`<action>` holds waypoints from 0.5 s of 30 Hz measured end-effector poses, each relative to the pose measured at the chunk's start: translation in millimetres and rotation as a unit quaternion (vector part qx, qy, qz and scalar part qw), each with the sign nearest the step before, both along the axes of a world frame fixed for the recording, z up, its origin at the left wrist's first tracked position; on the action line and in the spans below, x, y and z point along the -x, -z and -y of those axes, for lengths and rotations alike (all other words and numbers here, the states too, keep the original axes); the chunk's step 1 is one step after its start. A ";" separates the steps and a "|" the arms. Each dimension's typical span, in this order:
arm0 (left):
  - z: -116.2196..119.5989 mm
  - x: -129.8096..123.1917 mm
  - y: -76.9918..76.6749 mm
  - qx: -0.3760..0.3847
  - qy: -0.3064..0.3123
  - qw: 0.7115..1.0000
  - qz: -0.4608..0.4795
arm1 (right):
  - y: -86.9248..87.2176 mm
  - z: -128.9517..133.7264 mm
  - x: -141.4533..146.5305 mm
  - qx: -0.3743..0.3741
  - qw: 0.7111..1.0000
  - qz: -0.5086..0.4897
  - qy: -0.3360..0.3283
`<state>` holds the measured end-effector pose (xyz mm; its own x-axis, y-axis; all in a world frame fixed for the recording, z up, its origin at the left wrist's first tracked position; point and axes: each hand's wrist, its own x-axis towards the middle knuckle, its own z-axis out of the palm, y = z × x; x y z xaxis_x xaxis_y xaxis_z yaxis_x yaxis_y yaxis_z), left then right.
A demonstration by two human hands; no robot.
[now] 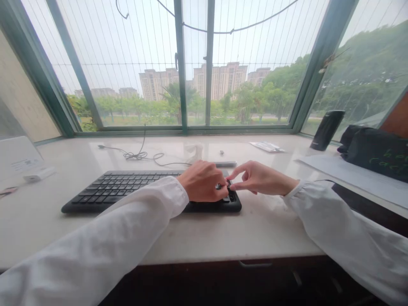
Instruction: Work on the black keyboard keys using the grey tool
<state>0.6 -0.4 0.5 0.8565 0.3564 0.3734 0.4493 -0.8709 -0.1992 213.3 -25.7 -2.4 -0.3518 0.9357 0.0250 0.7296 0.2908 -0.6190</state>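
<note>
A black keyboard (117,187) lies on the white desk, its right end under my hands. My left hand (204,182) is closed over the number-pad side, fingers bent; whatever it holds is hidden. From the right, my right hand (255,177) reaches to the same spot, thumb and forefinger pinched at the keys by the keyboard's right edge. What lies between those fingertips is too small to make out. Near the lower right corner of the keyboard, a key position looks uncovered.
Behind the keyboard lie a coiled cable (137,155), a dark bar (225,164), a small piece (222,152) and a flat packet (267,147). At the right are a black cylinder (327,129), papers (353,174) and a black bag (376,151); a white box (19,157) stands left.
</note>
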 end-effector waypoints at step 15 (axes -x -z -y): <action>-2.3 -6.6 0.0 -0.009 -0.002 1.000 0.010 | 2.3 -2.4 -2.1 -0.010 1.000 0.020 -0.008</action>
<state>7.2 1.9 0.5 0.8475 0.3524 0.3971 0.4561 -0.8660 -0.2051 215.4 -23.3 -4.7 -0.3680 0.9294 0.0289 0.7485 0.3145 -0.5838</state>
